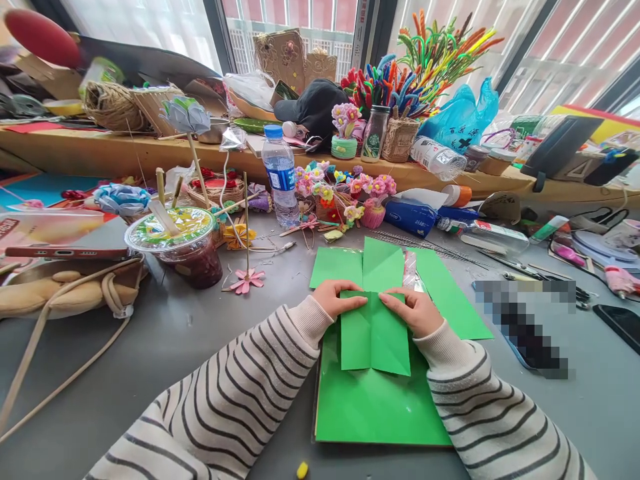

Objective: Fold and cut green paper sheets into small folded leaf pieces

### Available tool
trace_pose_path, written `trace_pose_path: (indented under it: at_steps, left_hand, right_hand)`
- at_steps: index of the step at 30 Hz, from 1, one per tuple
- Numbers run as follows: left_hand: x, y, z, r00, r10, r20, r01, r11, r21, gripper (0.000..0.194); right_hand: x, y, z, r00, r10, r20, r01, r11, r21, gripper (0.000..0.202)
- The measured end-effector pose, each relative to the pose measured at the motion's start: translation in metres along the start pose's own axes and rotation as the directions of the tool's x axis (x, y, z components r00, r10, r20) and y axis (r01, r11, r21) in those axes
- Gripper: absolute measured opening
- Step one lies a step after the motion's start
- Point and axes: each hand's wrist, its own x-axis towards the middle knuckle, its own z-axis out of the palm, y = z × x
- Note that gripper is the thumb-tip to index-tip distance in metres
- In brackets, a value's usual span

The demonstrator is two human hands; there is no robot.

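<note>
A creased piece of green paper [375, 340] is held up by its top edge, one hand on each side of its middle fold. My left hand [345, 299] pinches it with the thumb in front and the fingers behind. On the other side my right hand [410, 310] grips the same edge, thumb also in front. Beneath lies a stack of green paper [380, 413] in a clear sleeve. Behind the hands are more green pieces: a folded square [383, 263], a piece at left [336, 265] and a long strip [455, 300] at right.
A drink cup [193, 263] and a pink paper flower on a stick [247, 281] stand to the left. Behind are a water bottle [281, 180] and crochet flowers [375, 193]. Scissors [530, 273] and a partly blurred-out phone [500, 327] lie right. A cluttered ledge [240, 157] runs behind.
</note>
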Motion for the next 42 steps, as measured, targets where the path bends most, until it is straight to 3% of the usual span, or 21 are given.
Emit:
trace_pose_path:
  at_steps: [3, 7, 18, 32, 42]
  left_hand:
    - [0.0, 0.0, 0.001, 0.995, 0.092, -0.047, -0.085, 0.987, 0.137, 0.023]
    - [-0.001, 0.001, 0.002, 0.993, 0.117, -0.023, -0.109, 0.967, 0.232, 0.024]
    - [-0.002, 0.001, 0.007, 0.985, 0.17, -0.018, -0.161, 0.958, 0.235, 0.021]
    - [-0.004, 0.002, 0.009, 0.98, 0.197, -0.036, -0.178, 0.939, 0.294, 0.021]
    - [-0.007, 0.006, 0.011, 0.962, 0.272, -0.006, -0.226, 0.814, 0.535, 0.019]
  right_hand:
    - [0.001, 0.0, 0.001, 1.0, -0.004, -0.011, 0.004, 0.998, -0.064, 0.029]
    - [0.001, 0.001, 0.002, 0.999, -0.033, 0.002, 0.033, 0.996, -0.086, 0.029]
    - [0.0, -0.004, 0.001, 0.988, -0.152, 0.028, 0.154, 0.959, -0.236, 0.024]
    - [0.001, -0.002, 0.001, 0.986, -0.166, 0.028, 0.167, 0.945, -0.283, 0.027]
    - [0.001, 0.0, 0.002, 0.981, -0.193, 0.03, 0.193, 0.931, -0.309, 0.026]
